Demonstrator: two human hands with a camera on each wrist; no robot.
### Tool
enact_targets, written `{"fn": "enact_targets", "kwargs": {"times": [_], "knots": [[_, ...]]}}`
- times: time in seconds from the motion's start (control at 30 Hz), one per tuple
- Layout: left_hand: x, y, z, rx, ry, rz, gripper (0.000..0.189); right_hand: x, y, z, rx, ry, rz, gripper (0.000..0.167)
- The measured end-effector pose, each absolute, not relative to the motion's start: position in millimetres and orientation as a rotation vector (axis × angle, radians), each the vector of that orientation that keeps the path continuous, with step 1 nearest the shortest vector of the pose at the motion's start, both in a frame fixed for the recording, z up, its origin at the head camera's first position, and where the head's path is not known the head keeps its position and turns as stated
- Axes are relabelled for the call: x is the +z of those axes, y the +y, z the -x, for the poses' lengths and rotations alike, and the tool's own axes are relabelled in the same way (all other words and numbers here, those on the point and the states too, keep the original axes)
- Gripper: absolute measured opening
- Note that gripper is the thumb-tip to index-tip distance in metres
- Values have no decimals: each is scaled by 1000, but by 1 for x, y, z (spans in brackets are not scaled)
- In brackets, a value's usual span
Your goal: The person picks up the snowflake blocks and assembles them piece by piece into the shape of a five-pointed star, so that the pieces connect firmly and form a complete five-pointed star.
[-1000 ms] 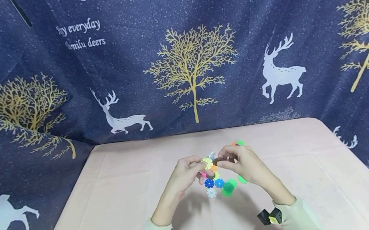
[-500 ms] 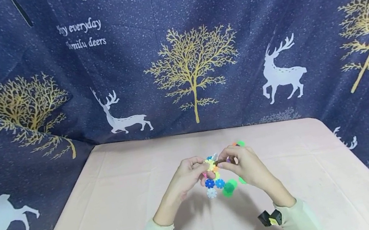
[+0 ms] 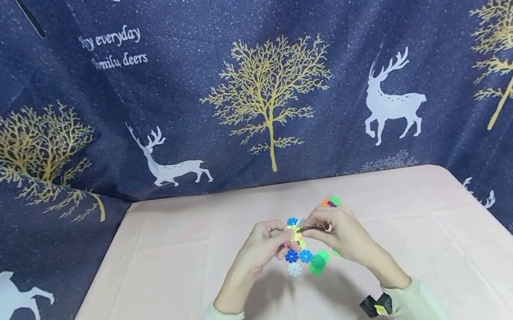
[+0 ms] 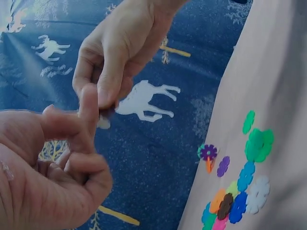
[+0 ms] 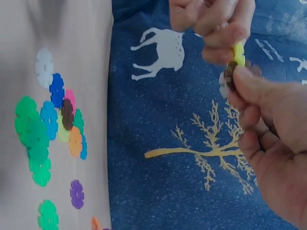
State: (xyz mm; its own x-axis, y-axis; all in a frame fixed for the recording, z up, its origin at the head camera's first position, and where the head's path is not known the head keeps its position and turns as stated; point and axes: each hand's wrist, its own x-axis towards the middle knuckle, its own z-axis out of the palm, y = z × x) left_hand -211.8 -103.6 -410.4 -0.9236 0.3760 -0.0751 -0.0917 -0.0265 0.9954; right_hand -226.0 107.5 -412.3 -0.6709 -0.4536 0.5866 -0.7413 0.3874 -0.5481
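Both hands are raised over the table, fingertips close together. My left hand [image 3: 265, 244] pinches a yellow notched snowflake disc [image 5: 239, 53] between thumb and fingers. In my right hand [image 3: 342, 231] a brown snowflake disc [image 5: 230, 76] is held by thumb and fingertips, its edge right at the yellow one. A whitish disc [image 5: 222, 85] shows just beside the brown disc, partly hidden by the fingers. The left wrist view hides the yellow disc behind the left fingers.
Loose discs lie below on the pink-covered table [image 3: 156, 290]: white [image 5: 44, 67], dark blue [image 5: 56, 90], light blue [image 5: 48, 120], orange [image 5: 75, 140], purple [image 5: 76, 194] and overlapping green ones [image 4: 259, 145]. A dark blue curtain [image 3: 164, 96] hangs behind.
The brown disc has turned edge-on and meets the yellow disc. Both hands have shifted only slightly, and a blue disc behind them has come into view.
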Motion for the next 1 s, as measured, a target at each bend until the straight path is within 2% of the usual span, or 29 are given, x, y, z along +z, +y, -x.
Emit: {"fn": "enact_targets", "kwargs": {"times": [0.3, 1.0], "knots": [[-412, -102, 213, 1992, 1940, -296, 10, -415, 109, 227, 1198, -2313, -1034, 14], [-422, -103, 226, 1955, 1988, -296, 23, -415, 115, 236, 1116, -2422, -977, 12]]}}
